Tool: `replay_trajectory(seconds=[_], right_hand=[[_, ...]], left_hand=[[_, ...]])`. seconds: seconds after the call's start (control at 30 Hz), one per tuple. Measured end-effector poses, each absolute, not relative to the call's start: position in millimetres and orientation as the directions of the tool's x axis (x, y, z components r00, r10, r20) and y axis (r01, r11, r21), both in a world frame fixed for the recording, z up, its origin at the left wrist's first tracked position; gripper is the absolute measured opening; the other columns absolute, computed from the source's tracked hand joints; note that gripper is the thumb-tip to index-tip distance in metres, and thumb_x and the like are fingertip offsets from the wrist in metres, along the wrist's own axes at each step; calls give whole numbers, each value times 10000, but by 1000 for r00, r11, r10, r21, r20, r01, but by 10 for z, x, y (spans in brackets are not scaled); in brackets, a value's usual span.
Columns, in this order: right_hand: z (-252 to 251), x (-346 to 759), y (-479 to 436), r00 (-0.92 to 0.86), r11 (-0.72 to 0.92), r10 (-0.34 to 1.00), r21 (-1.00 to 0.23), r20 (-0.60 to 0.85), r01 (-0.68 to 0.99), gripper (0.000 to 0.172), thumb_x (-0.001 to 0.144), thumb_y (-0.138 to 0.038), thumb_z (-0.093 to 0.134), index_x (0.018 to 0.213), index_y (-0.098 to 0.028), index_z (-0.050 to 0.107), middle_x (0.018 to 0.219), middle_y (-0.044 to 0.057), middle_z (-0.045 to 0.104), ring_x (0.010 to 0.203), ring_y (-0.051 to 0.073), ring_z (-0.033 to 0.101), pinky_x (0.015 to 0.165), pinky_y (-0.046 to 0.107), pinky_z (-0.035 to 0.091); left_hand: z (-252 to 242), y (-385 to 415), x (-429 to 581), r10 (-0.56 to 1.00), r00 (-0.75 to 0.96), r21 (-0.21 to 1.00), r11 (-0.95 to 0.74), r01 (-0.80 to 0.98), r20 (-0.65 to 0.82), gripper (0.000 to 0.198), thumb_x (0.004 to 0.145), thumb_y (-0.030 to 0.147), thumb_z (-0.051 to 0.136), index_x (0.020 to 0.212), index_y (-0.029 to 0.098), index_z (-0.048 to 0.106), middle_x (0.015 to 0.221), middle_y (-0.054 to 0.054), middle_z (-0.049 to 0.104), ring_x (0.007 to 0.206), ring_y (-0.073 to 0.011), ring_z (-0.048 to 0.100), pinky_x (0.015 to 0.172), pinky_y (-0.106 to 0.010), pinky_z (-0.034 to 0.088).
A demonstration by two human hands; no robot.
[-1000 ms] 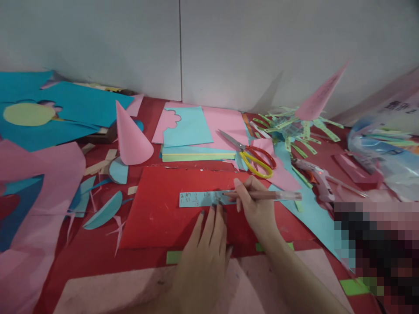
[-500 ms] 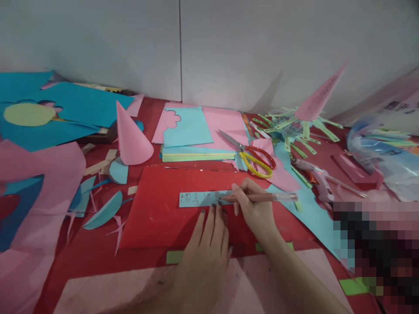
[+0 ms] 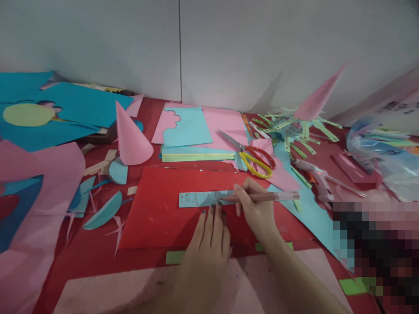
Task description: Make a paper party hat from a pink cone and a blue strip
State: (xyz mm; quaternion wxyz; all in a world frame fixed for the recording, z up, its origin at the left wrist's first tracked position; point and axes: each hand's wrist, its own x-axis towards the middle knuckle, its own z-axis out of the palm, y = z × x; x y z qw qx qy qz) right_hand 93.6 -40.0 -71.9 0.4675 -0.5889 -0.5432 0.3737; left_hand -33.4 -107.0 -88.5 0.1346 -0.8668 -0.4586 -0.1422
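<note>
A light-blue paper strip (image 3: 199,199) with handwritten figures lies across a red sheet (image 3: 157,222). My left hand (image 3: 207,244) rests flat with its fingers stretched out, the fingertips at the strip's lower edge. Closed round a pen (image 3: 268,197) is my right hand (image 3: 257,209), just right of the left one. The pen's tip meets the strip, or is very close to it, near the written marks; its barrel points right. My right hand covers the strip's right end.
Behind the red sheet are scissors (image 3: 252,157) and a stack of coloured paper (image 3: 196,155). A pink paper cone (image 3: 132,139) stands left. To the right are a glue gun (image 3: 316,176), a fringed cone craft (image 3: 316,102) and a plastic bag (image 3: 393,161). A wall (image 3: 131,48) closes the back.
Both hands stay almost in place. The pen has shifted very slightly to the right, still at the strip.
</note>
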Motion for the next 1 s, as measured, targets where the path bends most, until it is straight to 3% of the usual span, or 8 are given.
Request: replay_trajectory(seconds=[0.47,0.67,0.77,1.0], right_hand=[[-702,931,-388,172,4,984,-961,54,278,317,794,-268,517,531,-224,346,325,-102,380,360,93,483,526,233,479],[-712,940,-387,176,0,983,-965,48,262,309,796,-245,516,539,-222,347,318,-112,367,320,76,414,495,221,448],[-716,942,-385,169,5,984,-967,50,255,308,802,-259,523,548,-220,354,328,-109,378,346,80,447,525,223,453],[-700,942,-366,237,19,969,-979,67,201,318,857,-376,442,587,-209,441,358,-79,436,350,88,478,436,207,400]], left_hand=[[-874,-1067,-340,752,550,-102,-555,826,365,335,795,235,425,1054,62,547,1141,-156,600,1089,-260,533,959,-389,352],[-909,-1101,-365,738,578,-59,-598,799,349,331,803,230,392,1032,76,575,1179,-155,574,1150,-279,475,993,-429,298],[-931,-1089,-375,726,597,-39,-624,781,342,332,804,245,396,1028,90,586,1205,-145,557,1183,-286,438,1003,-442,282],[-918,-1064,-357,746,582,-48,-601,798,324,352,809,270,398,1049,88,579,1195,-146,563,1191,-274,430,994,-423,296]])
